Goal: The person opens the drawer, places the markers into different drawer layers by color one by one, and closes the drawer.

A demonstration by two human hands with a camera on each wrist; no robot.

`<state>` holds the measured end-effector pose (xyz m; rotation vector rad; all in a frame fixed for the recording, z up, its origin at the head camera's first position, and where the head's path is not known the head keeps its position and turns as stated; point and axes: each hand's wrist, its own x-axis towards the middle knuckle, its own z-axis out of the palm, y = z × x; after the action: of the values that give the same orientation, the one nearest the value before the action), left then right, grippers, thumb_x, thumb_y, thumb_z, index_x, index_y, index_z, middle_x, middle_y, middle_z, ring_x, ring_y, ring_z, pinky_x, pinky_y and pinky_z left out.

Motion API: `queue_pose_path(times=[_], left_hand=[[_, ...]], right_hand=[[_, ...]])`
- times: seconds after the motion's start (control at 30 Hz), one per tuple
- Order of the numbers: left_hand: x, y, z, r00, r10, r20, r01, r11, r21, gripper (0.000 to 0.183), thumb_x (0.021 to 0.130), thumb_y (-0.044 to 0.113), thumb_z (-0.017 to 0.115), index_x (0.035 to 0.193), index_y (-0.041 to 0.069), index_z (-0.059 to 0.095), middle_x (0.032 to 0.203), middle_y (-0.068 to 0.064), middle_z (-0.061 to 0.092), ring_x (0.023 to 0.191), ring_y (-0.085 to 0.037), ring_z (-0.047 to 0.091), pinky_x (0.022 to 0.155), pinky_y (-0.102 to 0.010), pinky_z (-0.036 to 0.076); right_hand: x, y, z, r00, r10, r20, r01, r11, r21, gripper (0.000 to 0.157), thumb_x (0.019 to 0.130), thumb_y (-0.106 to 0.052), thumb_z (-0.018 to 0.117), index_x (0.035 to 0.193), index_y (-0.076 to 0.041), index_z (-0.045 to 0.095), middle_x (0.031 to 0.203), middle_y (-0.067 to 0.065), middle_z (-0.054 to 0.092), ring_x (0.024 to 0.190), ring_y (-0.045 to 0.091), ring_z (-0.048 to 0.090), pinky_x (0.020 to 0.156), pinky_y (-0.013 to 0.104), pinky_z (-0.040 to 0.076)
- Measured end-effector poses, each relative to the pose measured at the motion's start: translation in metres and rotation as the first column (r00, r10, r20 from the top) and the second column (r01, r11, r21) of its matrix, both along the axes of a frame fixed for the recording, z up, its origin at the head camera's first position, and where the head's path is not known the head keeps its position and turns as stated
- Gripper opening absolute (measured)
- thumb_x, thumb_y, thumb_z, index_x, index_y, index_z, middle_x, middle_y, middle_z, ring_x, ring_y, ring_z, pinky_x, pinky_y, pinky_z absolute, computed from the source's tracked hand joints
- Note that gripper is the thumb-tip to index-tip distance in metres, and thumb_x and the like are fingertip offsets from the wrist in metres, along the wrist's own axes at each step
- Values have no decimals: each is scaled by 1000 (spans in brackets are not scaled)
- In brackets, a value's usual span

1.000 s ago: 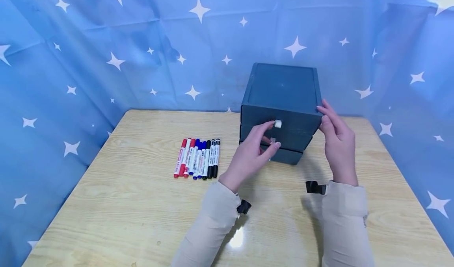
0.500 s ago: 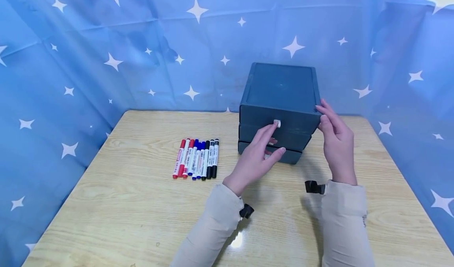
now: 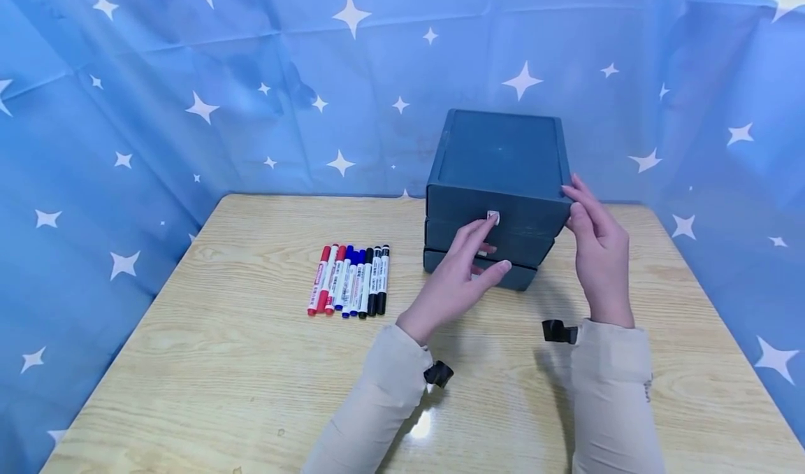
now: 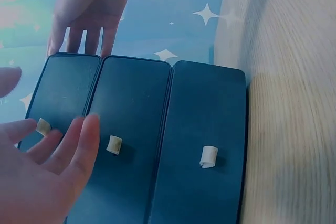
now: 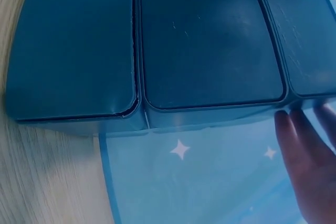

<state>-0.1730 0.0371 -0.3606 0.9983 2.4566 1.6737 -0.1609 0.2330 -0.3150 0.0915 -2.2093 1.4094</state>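
Observation:
A dark blue unit of three stacked drawers (image 3: pixel 503 149) stands at the back right of the table, its drawers pushed in. Each drawer front carries a small white knob, such as the bottom knob (image 4: pixel 209 157) and the middle knob (image 4: pixel 114 145). My left hand (image 3: pixel 448 286) reaches to the top drawer with fingers extended, the index fingertip at the top knob (image 3: pixel 493 216). In the left wrist view its fingers overlap that knob. My right hand (image 3: pixel 600 264) rests against the unit's upper right side, thumb close to the front corner and fingers along the side.
Left of the unit, several markers (image 3: pixel 349 282) with red, blue and black caps lie side by side on the wooden table (image 3: pixel 207 362). A blue curtain (image 3: pixel 283 131) with white stars hangs behind and at both sides. Each wrist wears a black camera mount (image 3: pixel 556 332).
My left hand's fingers have straightened from a more bent pose, and the index fingertip has come onto the top knob. The thumb has moved right and down. My right hand stays put.

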Motion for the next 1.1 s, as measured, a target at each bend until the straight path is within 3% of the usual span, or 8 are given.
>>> queue_pose_path(times=[0.17, 0.27, 0.5, 0.67, 0.9, 1.1], left_hand=[[-3, 1, -1, 999, -28, 34, 27, 999, 29, 61, 89, 46, 45, 140, 38, 13, 140, 19, 15, 110, -8, 45, 79, -23, 45], [-3, 1, -1, 999, -10, 34, 9, 1000, 29, 59, 89, 47, 44, 140, 37, 17, 138, 19, 19, 110, -7, 45, 80, -27, 46], [-1, -3, 3, 999, 46, -18, -46, 999, -9, 52, 90, 51, 39, 138, 35, 27, 134, 22, 27, 110, -6, 45, 78, -22, 45], [0, -4, 4, 997, 64, -34, -64, 998, -6, 48, 91, 49, 39, 136, 32, 34, 131, 21, 33, 107, -4, 46, 80, -27, 46], [0, -10, 9, 995, 91, -50, -92, 996, -14, 43, 91, 48, 40, 130, 30, 45, 125, 20, 42, 99, 4, 47, 77, -18, 44], [-2, -16, 10, 994, 91, -64, -90, 996, 8, 39, 90, 47, 41, 123, 29, 53, 119, 21, 48, 97, 5, 49, 76, -17, 44]], right_hand=[[-1, 1, 0, 1000, 7, -7, -7, 1000, 2, 33, 96, -25, 40, 126, -18, 52, 137, -8, 39, 124, 8, 36, 89, 24, 40], [-2, 2, -1, 1000, 5, -3, -5, 1000, 7, 34, 96, -25, 39, 126, -18, 52, 137, -8, 39, 123, 8, 37, 88, 23, 41], [-2, 4, -3, 1000, 8, 2, -8, 1000, -7, 34, 96, -26, 39, 126, -19, 52, 137, -8, 38, 123, 9, 37, 88, 27, 41], [-1, 8, -5, 1000, 24, 12, -24, 1000, -20, 35, 96, -27, 38, 127, -19, 51, 138, -9, 37, 123, 9, 36, 87, 23, 41], [-1, 8, -5, 1000, 24, 10, -24, 999, -22, 34, 96, -25, 38, 127, -19, 51, 138, -8, 37, 125, 9, 35, 88, 23, 41], [-1, 5, -3, 1000, 17, 21, -17, 1000, 11, 34, 96, -25, 37, 128, -21, 50, 138, -10, 36, 126, 7, 32, 91, 25, 39]])
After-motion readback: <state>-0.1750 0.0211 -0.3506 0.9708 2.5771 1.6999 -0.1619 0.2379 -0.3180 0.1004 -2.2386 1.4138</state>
